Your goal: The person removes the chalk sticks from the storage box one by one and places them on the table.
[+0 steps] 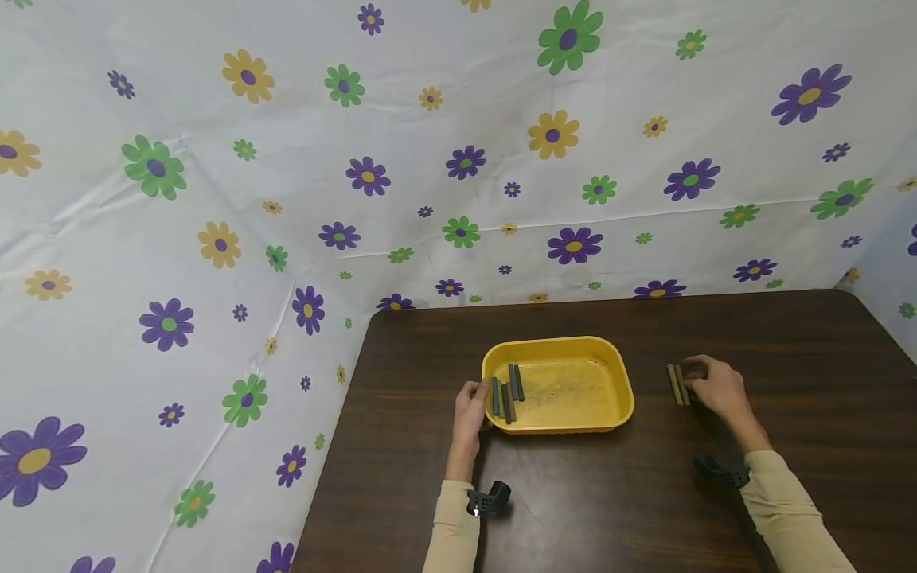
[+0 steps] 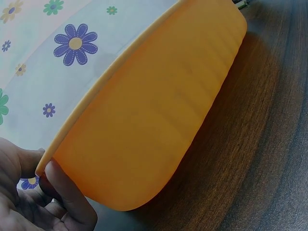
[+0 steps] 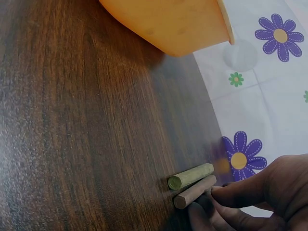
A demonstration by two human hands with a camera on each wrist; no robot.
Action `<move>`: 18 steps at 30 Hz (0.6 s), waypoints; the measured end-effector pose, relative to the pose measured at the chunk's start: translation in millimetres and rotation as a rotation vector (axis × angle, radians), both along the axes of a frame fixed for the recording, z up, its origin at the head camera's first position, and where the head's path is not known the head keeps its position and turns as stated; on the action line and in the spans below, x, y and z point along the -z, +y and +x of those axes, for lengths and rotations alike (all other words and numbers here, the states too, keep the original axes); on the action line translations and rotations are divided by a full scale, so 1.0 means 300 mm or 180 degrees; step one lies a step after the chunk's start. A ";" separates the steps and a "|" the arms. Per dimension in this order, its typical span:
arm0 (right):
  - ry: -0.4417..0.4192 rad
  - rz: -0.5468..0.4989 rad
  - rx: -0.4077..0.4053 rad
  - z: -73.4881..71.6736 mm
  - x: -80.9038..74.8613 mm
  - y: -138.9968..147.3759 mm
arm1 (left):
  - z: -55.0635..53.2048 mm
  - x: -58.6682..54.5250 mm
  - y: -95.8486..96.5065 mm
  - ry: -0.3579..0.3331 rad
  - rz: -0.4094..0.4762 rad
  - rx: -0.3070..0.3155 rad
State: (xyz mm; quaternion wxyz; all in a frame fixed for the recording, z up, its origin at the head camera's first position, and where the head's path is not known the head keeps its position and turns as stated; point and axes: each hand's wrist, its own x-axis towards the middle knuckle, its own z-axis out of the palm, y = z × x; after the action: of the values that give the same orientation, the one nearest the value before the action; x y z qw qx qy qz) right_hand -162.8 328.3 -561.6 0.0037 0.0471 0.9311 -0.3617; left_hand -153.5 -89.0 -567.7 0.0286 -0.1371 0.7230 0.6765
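My left hand (image 1: 470,410) grips the left end of a yellow plastic tray (image 1: 573,426), thumb and fingers pinching its rim (image 2: 91,96). Inside, at the tray's left end, lie several dark chalk-like sticks (image 1: 513,382) in two groups side by side. To the right of the tray, two more sticks rest on the table, an olive-green stick (image 3: 191,176) and a brown stick (image 3: 195,191), nearly parallel. My right hand (image 1: 719,390) pinches the brown one near its far end, thumb on one side and curled fingers on the other. Part of that stick is hidden by the fingers.
A dark wood-grain table (image 1: 609,501) lies under everything. White flower-print sheeting (image 1: 444,143) hangs along its back and left side. Each wrist wears a black band, one on the left (image 1: 489,499) and one on the right (image 1: 722,473).
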 end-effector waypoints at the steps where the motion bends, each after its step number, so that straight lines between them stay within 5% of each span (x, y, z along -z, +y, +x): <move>1: 0.0020 0.0008 0.0006 0.000 0.000 0.000 | 0.000 0.000 0.000 0.0000 0.0001 -0.0003; 18: 0.0208 -0.0061 0.0279 0.007 -0.004 -0.008 | 0.004 0.005 0.000 0.0000 0.0025 -0.0021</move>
State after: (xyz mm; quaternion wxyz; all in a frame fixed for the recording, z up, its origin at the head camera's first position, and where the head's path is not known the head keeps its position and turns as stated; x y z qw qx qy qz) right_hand -160.9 325.9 -560.3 -0.0421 0.0759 0.9242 -0.3718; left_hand -152.4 -89.0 -569.2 0.0269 -0.1393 0.7199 0.6794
